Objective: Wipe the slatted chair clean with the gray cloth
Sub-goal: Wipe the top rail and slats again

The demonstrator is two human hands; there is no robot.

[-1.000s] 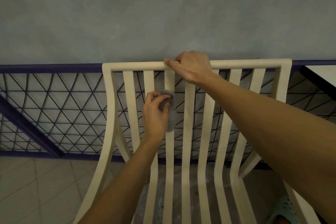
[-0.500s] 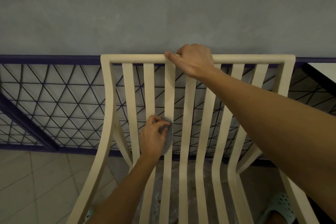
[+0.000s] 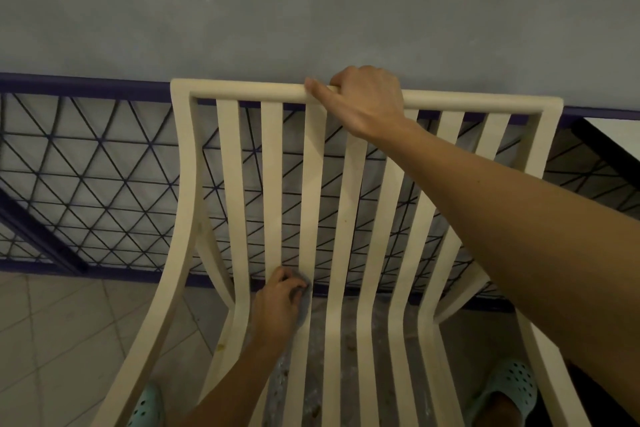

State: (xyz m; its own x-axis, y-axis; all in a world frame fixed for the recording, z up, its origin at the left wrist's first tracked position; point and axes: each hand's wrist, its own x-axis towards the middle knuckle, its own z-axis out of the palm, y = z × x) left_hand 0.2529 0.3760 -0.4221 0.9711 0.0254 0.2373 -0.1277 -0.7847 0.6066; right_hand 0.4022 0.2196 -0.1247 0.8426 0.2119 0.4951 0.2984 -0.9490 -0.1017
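Left hand (image 3: 278, 305): clenched round the gray cloth (image 3: 305, 302), pressing it onto the slatted chair (image 3: 242, 94). Only a small patch of cloth shows past my fingertips; the rest is hidden under the palm.

Cloth position: third slat (image 3: 313, 184) from the left, low on the backrest, right where the slats bend into the seat. My hand also covers the bottom of the second slat.

Right hand (image 3: 363, 104): grasping the top rail (image 3: 485, 104), roughly mid-width. Fingers are curled over the back side, and the thumb lies along the front of the rail pointing left. The forearm crosses the right-hand slats diagonally.

Chair: cream colour, curved side frames, backrest facing me, top rail level.

Small brownish specks show low down around the seat slats. Cannot tell whether they sit on the chair or on the floor beneath.

Surroundings:
- gray wall (image 3: 311, 3) above
- dark blue railing (image 3: 104, 184) with triangular mesh just behind the chair
- pale tiled floor (image 3: 52, 340) lower left
- corner of a white counter (image 3: 620, 135) with a dark edge at far right
- my mint perforated clogs, left (image 3: 147, 406) and right (image 3: 512, 388), either side of the seat at the bottom edge
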